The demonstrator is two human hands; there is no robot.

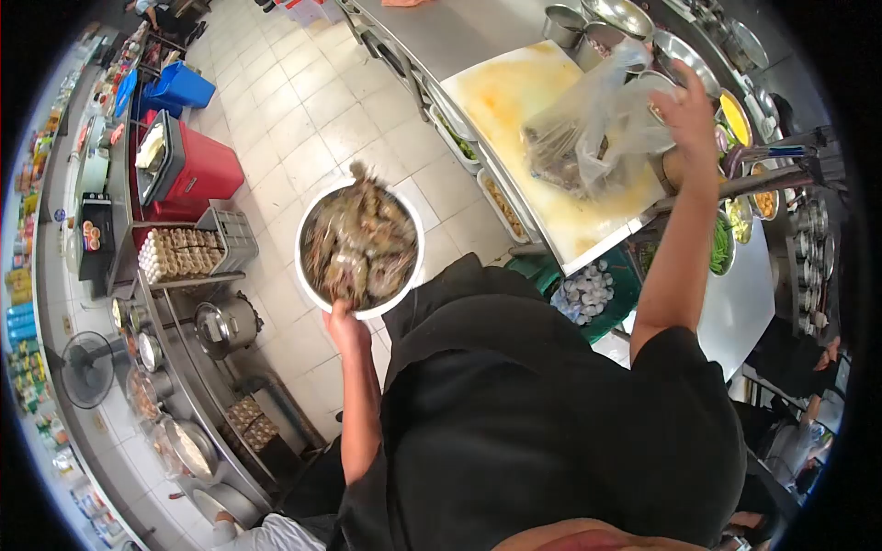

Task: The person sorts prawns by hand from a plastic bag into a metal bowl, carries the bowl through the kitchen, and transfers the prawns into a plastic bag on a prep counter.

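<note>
My left hand [346,328] grips the near rim of a round white-rimmed bowl [415,260], holding it above the tiled floor. Raw shrimp [360,230] fill the bowl, smeared by motion, and one sticks up past the far rim. On the right, my right hand [686,115] is raised with its fingers spread, beside the top of a clear plastic bag [634,119]. The bag lies on a stained white cutting board [487,87]; its greyish contents are hard to make out. I see no firm hold on the bag.
Metal pots [563,26] and bowls line the counter's far side. Below the board stands a green bin [617,321] holding round white things. To the left are a red bin [207,165], egg trays [179,254], a lidded pot [227,324] and a fan [87,369]. A person's sleeve [276,534] shows at bottom left.
</note>
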